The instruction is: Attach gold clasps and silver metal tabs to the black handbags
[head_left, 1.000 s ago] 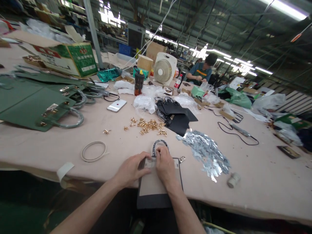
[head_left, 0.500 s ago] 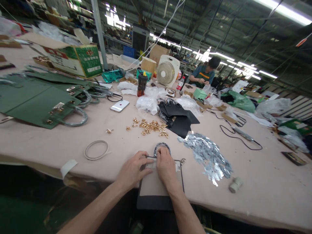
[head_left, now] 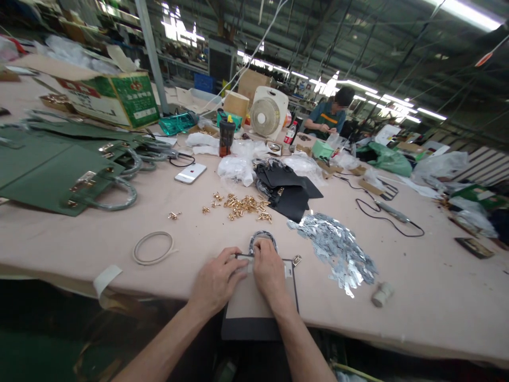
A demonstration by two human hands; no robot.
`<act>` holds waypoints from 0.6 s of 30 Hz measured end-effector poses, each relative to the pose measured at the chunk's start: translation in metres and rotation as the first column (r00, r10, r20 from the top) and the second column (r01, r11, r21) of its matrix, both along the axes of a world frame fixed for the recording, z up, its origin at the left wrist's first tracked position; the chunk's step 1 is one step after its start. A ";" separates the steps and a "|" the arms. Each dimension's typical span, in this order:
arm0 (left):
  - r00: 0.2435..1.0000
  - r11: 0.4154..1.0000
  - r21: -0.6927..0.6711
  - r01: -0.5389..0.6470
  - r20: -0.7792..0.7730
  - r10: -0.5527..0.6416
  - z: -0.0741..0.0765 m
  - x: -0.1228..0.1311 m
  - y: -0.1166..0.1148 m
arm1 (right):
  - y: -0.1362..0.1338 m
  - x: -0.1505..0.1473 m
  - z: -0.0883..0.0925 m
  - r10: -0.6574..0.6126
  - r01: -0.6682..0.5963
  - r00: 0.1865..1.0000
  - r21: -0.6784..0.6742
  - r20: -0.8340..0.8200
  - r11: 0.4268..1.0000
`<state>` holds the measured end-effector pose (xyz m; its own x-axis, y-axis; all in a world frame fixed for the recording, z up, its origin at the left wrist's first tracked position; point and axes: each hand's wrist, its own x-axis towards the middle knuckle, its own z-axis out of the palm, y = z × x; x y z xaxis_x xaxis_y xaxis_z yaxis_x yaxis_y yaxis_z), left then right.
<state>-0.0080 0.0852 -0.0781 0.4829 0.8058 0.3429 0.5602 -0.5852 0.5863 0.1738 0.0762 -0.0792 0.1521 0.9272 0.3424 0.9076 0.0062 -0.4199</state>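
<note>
A bag panel with a beige inner face and black border lies at the table's front edge, its lower end overhanging. A plastic-wrapped loop handle rises from its upper edge. My left hand grips the panel's upper left edge, thumb on the beige face and fingers curled at the rim. My right hand is closed at the upper edge by the handle, fingertips pressed together; what they pinch is hidden. A small metal clasp sits at the panel's upper right corner.
Beyond the panel lie gold fittings, black leather pieces and a heap of flat metal plates. Left are a coiled strip, a phone and green bags. A soldering-iron-like tool lies right. Another person sits behind.
The camera view has shifted slightly, so the table's contents sit a little further left. Both hands stay at the panel's upper edge with almost no visible movement.
</note>
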 end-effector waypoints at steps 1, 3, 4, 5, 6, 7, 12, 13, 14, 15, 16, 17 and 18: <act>1.000 1.000 0.003 0.003 -0.005 -0.003 0.000 0.000 0.000 | 0.000 -0.001 0.000 -0.001 0.001 1.000 0.001 -0.010 1.000; 1.000 1.000 0.008 0.001 -0.013 -0.001 -0.001 0.000 -0.001 | 0.000 -0.001 0.002 0.002 -0.001 0.999 0.013 -0.041 1.000; 1.000 1.000 0.012 -0.001 -0.018 0.002 -0.001 0.000 -0.001 | 0.000 -0.002 0.004 0.007 -0.005 0.998 0.025 -0.070 1.000; 1.000 1.000 0.015 -0.004 -0.022 0.004 -0.001 -0.001 0.000 | 0.000 -0.001 0.007 0.020 -0.015 0.993 0.040 -0.113 0.999; 1.000 1.000 0.015 -0.003 -0.026 0.004 0.000 -0.001 0.000 | 0.000 -0.001 0.010 0.042 -0.031 0.985 0.063 -0.170 0.998; 1.000 1.000 0.011 0.000 -0.029 0.001 0.000 -0.002 0.001 | -0.001 0.001 0.014 0.070 -0.049 0.969 0.094 -0.238 0.994; 0.999 0.999 -0.048 -0.003 -0.037 0.001 0.001 -0.004 0.005 | -0.014 0.012 0.038 0.189 -0.084 0.812 0.210 -0.553 0.974; 0.999 0.998 -0.062 -0.002 -0.036 0.000 0.001 -0.004 0.006 | -0.016 0.014 0.042 0.201 -0.112 0.781 0.184 -0.591 0.977; 0.999 0.997 -0.078 0.000 -0.034 -0.002 0.001 -0.004 0.007 | -0.019 0.016 0.045 0.216 -0.162 0.758 0.143 -0.616 0.976; 1.000 0.996 -0.093 0.001 -0.030 -0.004 0.001 -0.004 0.007 | -0.021 0.017 0.047 0.235 -0.224 0.744 0.097 -0.625 0.970; 1.000 0.994 -0.107 0.000 -0.026 -0.003 0.001 -0.004 0.007 | -0.022 0.017 0.048 0.257 -0.285 0.740 0.057 -0.621 0.957; 1.000 0.993 -0.118 -0.004 -0.020 0.001 0.001 -0.004 0.007 | -0.022 0.017 0.048 0.283 -0.337 0.744 0.025 -0.605 0.941; 1.000 0.992 -0.126 -0.004 -0.013 0.003 0.000 -0.003 0.007 | -0.022 0.016 0.048 0.309 -0.377 0.752 0.005 -0.582 0.926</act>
<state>-0.0113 0.0925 -0.0776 0.4837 0.8440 0.2319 0.5703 -0.5049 0.6479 0.1900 0.0541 -0.0316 -0.0499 0.9795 0.1951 0.4533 0.1962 -0.8695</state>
